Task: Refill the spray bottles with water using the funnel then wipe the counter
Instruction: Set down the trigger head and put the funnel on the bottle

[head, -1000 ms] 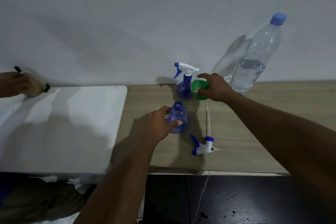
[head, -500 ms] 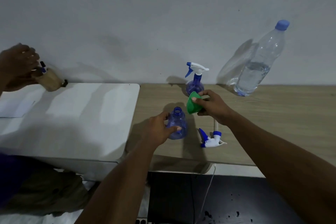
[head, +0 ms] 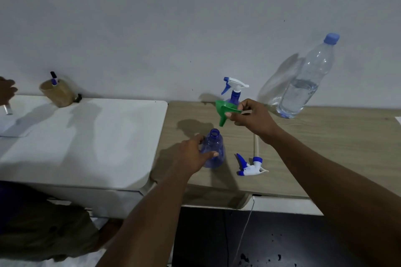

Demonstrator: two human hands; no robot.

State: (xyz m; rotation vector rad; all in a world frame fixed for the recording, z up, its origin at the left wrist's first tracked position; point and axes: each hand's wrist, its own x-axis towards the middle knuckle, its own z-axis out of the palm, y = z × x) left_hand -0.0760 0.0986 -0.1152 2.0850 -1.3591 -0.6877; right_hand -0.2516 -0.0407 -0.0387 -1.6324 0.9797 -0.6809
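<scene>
An open blue spray bottle (head: 213,149) stands upright on the wooden counter (head: 325,147), and my left hand (head: 193,155) grips its body. My right hand (head: 252,118) pinches the rim of a green funnel (head: 225,112), held in the air just above and right of the bottle's mouth, spout pointing down. The bottle's removed trigger head with its tube (head: 249,166) lies on the counter to the right. A second blue spray bottle (head: 233,91) with its trigger on stands by the wall, partly behind the funnel. A large clear water bottle (head: 303,84), partly full and capped, stands at the back right.
A white table (head: 86,136) adjoins the counter on the left, with a brown pen holder (head: 57,92) near the wall. Another person's hand (head: 6,91) and lap are at the far left. A thin cable (head: 245,230) hangs below the counter edge.
My right hand has lifted the green funnel from beside the far spray bottle and turned it spout-down over the open bottle. My left hand has kept its hold on the bottle.
</scene>
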